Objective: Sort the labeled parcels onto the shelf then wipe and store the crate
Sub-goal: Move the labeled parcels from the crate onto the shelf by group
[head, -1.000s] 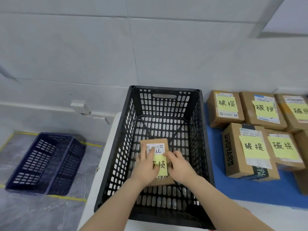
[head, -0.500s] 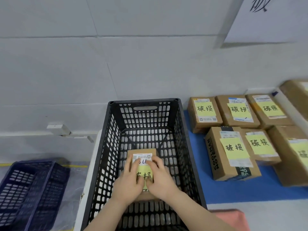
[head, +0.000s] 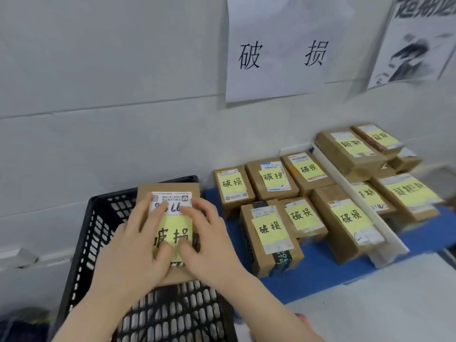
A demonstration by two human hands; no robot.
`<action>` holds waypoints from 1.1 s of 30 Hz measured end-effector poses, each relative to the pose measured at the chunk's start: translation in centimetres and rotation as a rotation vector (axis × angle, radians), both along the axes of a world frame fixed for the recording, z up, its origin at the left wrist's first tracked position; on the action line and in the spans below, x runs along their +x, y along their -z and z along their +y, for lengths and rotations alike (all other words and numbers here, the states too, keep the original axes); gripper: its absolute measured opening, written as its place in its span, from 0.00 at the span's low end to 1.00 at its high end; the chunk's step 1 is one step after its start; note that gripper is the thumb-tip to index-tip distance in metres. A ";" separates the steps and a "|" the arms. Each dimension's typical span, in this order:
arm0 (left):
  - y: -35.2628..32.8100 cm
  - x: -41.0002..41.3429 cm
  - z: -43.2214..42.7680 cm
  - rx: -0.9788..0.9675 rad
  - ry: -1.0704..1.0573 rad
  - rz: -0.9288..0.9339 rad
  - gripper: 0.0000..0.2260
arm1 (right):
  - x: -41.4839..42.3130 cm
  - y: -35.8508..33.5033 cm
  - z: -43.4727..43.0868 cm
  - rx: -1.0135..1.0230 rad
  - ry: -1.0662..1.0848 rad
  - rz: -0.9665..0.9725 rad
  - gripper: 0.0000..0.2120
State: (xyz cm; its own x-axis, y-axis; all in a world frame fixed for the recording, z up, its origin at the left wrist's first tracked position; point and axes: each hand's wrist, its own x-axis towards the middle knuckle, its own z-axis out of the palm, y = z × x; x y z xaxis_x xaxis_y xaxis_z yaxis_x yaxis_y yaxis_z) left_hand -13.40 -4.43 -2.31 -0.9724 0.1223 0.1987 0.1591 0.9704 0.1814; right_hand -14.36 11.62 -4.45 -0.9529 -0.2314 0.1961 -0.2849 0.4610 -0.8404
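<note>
A: What were the hands doing?

B: The left hand and the right hand were both curled around one cardboard parcel, fingers spread over its top face, thumbs meeting near its lower middle. Each hand was closed on a side of it.

A: And where was the parcel?

B: Held up over the black crate, in front of its far rim. A yellow note reading 破损 was stuck on top, below a white shipping label.

A: What lay around it?

B: To the right, on a blue mat, six parcels with the same yellow 破损 notes sat in two rows. A white divider ran past them, and beyond it were more parcels with different notes. On the wall above hung a white sheet reading 破损; a second, blurred sheet hung further right.
</note>
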 end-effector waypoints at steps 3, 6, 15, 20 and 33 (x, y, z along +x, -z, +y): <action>-2.0 -1.0 5.4 0.015 0.030 0.058 0.32 | -0.5 -1.9 5.0 -0.037 0.060 0.046 0.25; -3.0 -1.7 11.5 0.033 0.048 0.091 0.32 | -1.1 -2.7 10.8 -0.026 0.108 0.107 0.25; -1.6 -6.4 29.2 0.200 0.038 0.022 0.31 | -6.2 -2.2 28.9 0.105 0.096 0.102 0.24; -1.3 -11.2 34.0 0.288 0.065 -0.082 0.28 | -11.0 -3.2 34.2 0.177 0.077 0.044 0.23; 1.7 -20.8 38.1 0.466 0.030 -0.290 0.26 | -21.5 -0.6 36.7 0.333 0.090 -0.156 0.26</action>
State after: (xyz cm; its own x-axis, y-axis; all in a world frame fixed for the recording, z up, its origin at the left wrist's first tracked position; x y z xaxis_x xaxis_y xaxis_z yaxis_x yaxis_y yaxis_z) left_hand -34.24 33.69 -4.03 -0.9928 0.1139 -0.0374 0.0649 0.7728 0.6313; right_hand -35.90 48.31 -3.82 -0.9847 -0.1724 -0.0250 -0.1115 0.7337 -0.6703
